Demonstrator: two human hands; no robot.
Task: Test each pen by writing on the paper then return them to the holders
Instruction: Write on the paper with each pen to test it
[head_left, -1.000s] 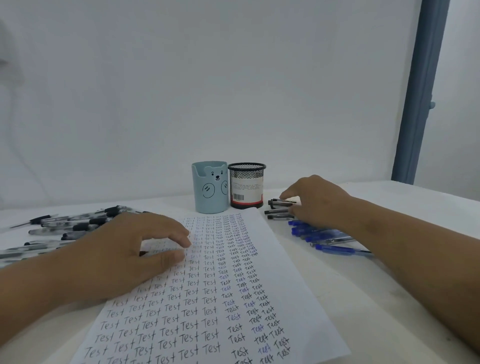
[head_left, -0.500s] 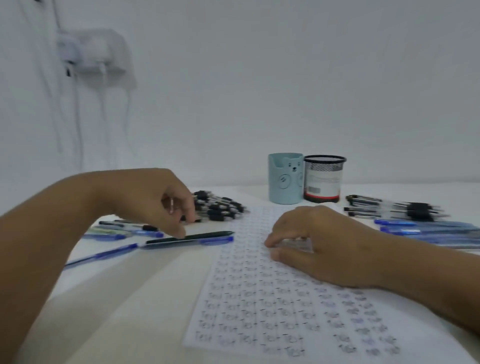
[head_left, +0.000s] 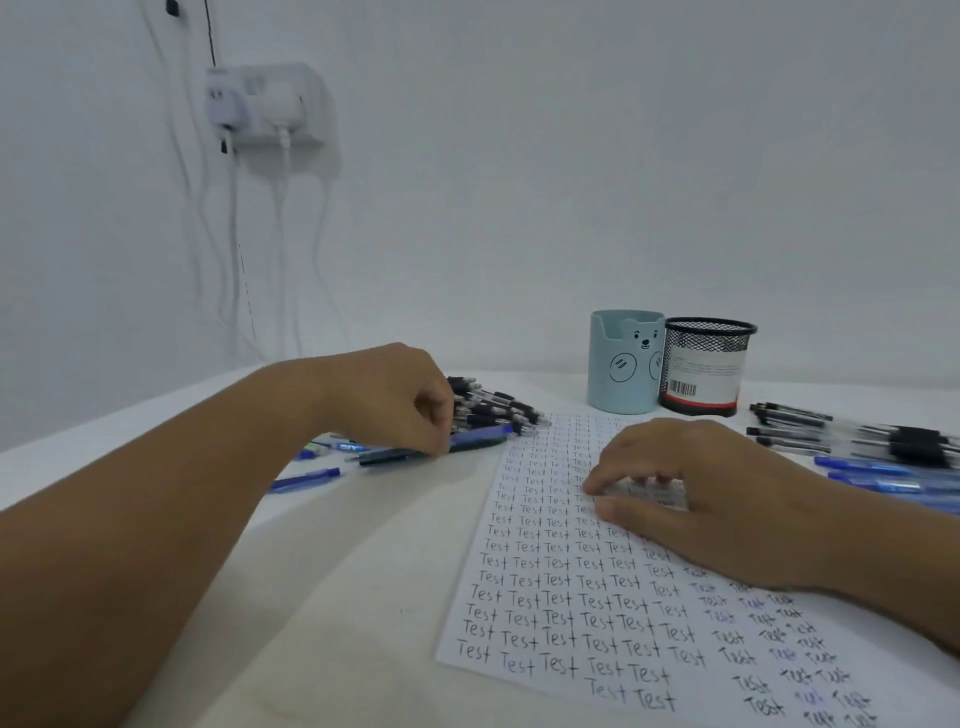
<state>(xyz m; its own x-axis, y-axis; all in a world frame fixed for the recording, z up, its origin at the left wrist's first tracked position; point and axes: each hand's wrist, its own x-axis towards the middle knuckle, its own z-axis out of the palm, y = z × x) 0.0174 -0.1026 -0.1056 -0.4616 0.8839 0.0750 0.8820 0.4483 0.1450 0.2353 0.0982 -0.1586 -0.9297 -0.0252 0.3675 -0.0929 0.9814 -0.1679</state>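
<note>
Pens: many lie flat on the bench; none can be seen standing in the two holders.
Dark pen (head_left: 431, 451): it lies at the middle left of the frame, just left of the paper's (head_left: 582, 597) top corner. Its long side runs left to right, tipped up a little at the right end.
Left hand (head_left: 395, 400): it sits right on top of the dark pen. Its fingertips curl down and pinch the pen near its middle. This grip is nearly closed around the pen.
Right hand (head_left: 691, 493): it rests on the paper, fingers bent loosely, holding nothing. It is farther from the dark pen than the left hand is.
Holders: the blue bear cup (head_left: 626, 364) and the black mesh cup (head_left: 706, 366) stand side by side, touching, at the upper right of the paper.
Other pens: a black pile (head_left: 493, 405) lies behind the left hand; more black and blue pens lie at the right edge of the frame.
What changed: half a second ago the left fingertips were only touching the bench by the dark pen; now they pinch it. The right hand has stayed on the paper.
Next move, a guess: lift the pen and bring it right, over to the paper.
</note>
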